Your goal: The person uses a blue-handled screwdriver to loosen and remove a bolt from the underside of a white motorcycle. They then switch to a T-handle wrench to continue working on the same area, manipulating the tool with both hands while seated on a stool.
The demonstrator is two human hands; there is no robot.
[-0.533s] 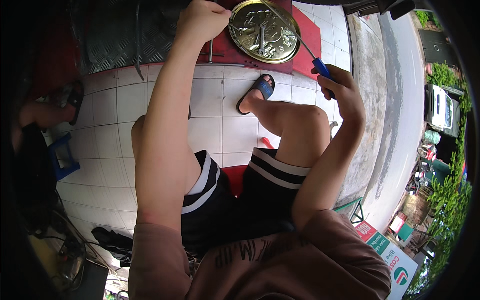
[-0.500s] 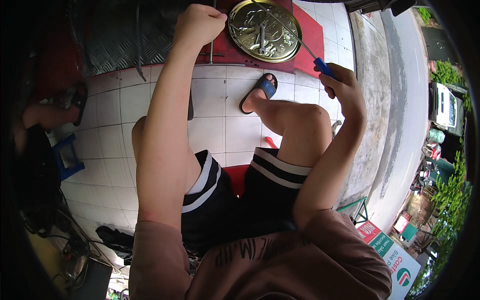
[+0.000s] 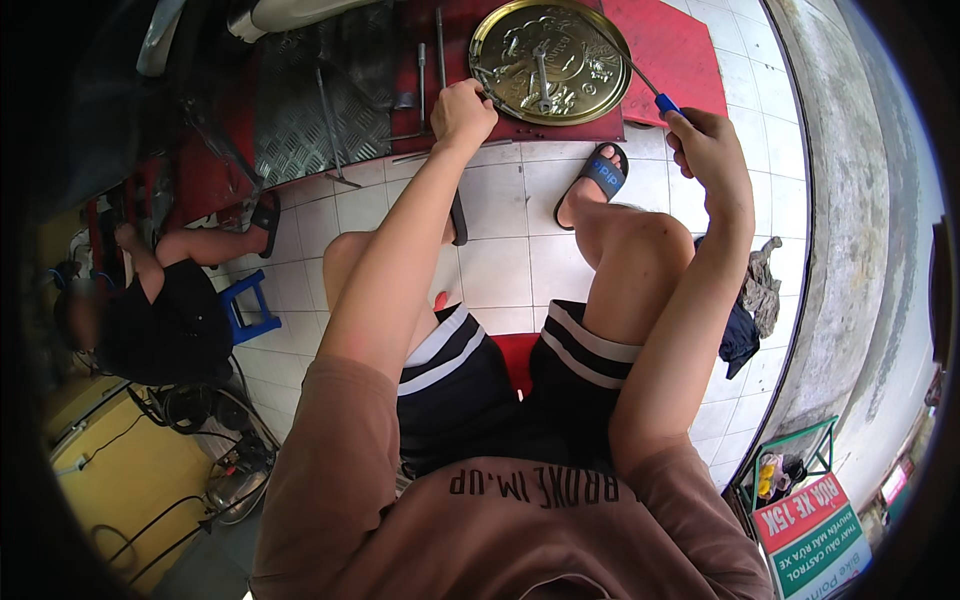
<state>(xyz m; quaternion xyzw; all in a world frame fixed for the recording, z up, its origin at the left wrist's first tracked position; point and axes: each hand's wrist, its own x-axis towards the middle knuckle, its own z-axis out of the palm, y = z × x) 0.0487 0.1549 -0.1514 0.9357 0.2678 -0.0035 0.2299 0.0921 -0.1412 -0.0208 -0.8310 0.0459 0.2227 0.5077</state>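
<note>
My left hand (image 3: 462,116) is closed at the lower left rim of a round gold embossed tray (image 3: 600,95); what its fingertips hold is too small to make out. My right hand (image 3: 708,150) grips a screwdriver (image 3: 665,103) by its blue handle, its long shaft slanting up-left over the tray. An open-ended wrench (image 3: 543,75) lies in the tray. Long metal tools (image 3: 422,80) lie left of it on a red surface (image 3: 670,55), alongside a ridged metal plate (image 3: 295,120).
A co-worker (image 3: 180,320) sits at left beside a blue stool (image 3: 255,325), above a hose-covered machine (image 3: 240,480). White tiled floor (image 3: 490,260) lies under my legs. At right are crumpled cloths (image 3: 750,300), a concrete strip (image 3: 840,250) and a signboard (image 3: 810,530).
My view has swung, showing more of the co-worker and less of the street. My left hand has come down along the tray's left edge; my right hand still holds the screwdriver.
</note>
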